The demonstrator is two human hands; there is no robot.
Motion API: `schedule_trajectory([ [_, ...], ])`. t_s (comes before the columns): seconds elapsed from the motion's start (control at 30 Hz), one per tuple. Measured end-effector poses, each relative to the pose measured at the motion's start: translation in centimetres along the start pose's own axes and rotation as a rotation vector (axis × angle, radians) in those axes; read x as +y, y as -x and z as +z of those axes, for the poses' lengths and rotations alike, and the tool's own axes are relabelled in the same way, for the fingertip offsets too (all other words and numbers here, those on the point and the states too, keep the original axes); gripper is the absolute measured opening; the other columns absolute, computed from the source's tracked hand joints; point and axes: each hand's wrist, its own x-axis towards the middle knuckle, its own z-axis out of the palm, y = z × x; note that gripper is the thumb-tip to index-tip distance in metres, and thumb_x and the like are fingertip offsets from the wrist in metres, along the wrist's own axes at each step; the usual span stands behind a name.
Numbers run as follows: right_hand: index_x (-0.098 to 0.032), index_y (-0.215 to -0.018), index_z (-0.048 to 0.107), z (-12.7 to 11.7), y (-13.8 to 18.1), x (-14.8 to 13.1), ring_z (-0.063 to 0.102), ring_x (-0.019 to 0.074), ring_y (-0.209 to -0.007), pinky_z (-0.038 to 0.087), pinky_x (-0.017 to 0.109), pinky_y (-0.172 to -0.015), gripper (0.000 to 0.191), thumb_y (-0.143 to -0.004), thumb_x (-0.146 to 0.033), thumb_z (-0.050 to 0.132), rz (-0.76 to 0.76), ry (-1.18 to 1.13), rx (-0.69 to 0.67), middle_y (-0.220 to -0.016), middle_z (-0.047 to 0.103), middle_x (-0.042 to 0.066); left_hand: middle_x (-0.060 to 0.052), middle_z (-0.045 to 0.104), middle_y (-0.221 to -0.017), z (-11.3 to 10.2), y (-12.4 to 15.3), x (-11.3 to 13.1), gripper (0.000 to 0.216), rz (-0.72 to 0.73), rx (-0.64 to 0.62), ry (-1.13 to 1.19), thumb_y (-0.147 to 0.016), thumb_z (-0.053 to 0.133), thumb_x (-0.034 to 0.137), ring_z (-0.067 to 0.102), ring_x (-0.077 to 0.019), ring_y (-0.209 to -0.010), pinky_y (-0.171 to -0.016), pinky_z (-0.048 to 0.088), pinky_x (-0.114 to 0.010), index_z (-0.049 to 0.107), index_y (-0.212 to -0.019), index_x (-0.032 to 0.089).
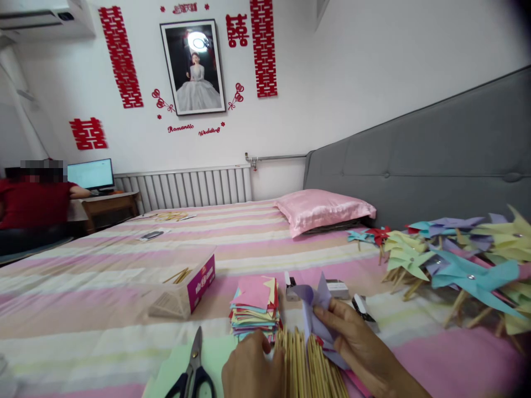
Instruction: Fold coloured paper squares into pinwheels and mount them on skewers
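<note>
My right hand (352,337) pinches a purple paper pinwheel (313,315) with folded blades, above a bundle of thin wooden sticks (298,359). Close to the left side of those sticks is my left hand (253,367), its fingers curled; whatever they may hold is hidden. Just beyond it stands a stack of coloured paper pieces (255,304), a pink one on top. Scissors with dark handles (194,365) lie on pale green paper (219,354) to the left. Small boxes (338,288) sit behind the pinwheel.
Many finished paper pinwheels (468,276) on sticks are heaped at the right. A clear plastic box (174,298) with a purple label holds a few sticks. Farther off are a pink pillow (326,210), a phone-like flat object (151,236) and a person in red (35,202) by a monitor.
</note>
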Motion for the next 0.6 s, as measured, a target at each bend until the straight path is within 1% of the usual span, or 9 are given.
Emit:
schedule_trajectory([
  [0.1,-0.015,-0.086,0.066,-0.1,0.1,0.0,0.067,0.0157,-0.069,0.05,0.024,-0.066,0.02,-0.067,-0.018,0.072,0.003,-0.005,0.006,-0.069,0.071,0.002,-0.01,0.069,-0.082,0.0,0.1,0.2,0.017,-0.022,-0.074,-0.121,-0.07,0.051,0.031,0.061,-0.0286,-0.082,-0.067,0.037,-0.035,0.062,-0.074,0.019],
  [0.2,-0.016,-0.086,0.067,-0.1,0.1,0.1,0.066,0.0153,-0.067,0.05,0.023,-0.065,0.019,-0.068,-0.018,0.072,0.011,-0.001,0.013,-0.069,0.071,0.002,-0.012,0.068,-0.083,0.2,0.1,0.1,0.017,0.0,-0.126,-0.093,-0.068,0.051,0.028,0.061,-0.0288,-0.083,-0.068,0.038,-0.035,0.063,-0.074,0.017],
  [0.3,-0.015,-0.086,0.067,-0.1,0.0,0.1,0.066,0.0157,-0.066,0.05,0.024,-0.063,0.019,-0.067,-0.017,0.072,0.013,0.0,0.011,-0.069,0.072,0.002,-0.012,0.068,-0.079,0.4,0.0,-0.4,0.017,0.033,-0.123,-0.049,-0.068,0.049,0.025,0.061,-0.029,-0.08,-0.065,0.037,-0.035,0.064,-0.071,0.018],
  [0.43,-0.014,-0.085,0.067,0.0,-0.1,0.1,0.066,0.0151,-0.063,0.05,0.024,-0.062,0.018,-0.068,-0.017,0.072,0.02,-0.003,0.009,-0.069,0.072,0.002,-0.013,0.069,-0.077,1.1,-0.2,-1.4,0.019,0.083,-0.087,-0.033,-0.069,0.046,0.022,0.061,-0.0292,-0.076,-0.063,0.036,-0.035,0.065,-0.068,0.018],
  [0.6,-0.015,-0.079,0.067,-0.1,-0.1,0.1,0.066,0.0144,-0.062,0.049,0.023,-0.061,0.013,-0.068,-0.018,0.072,0.031,0.002,-0.005,-0.067,0.071,0.002,-0.014,0.069,-0.077,1.5,-0.3,-1.7,0.02,0.088,-0.094,-0.015,-0.067,0.044,0.018,0.061,-0.0289,-0.074,-0.059,0.034,-0.034,0.064,-0.066,0.017],
])
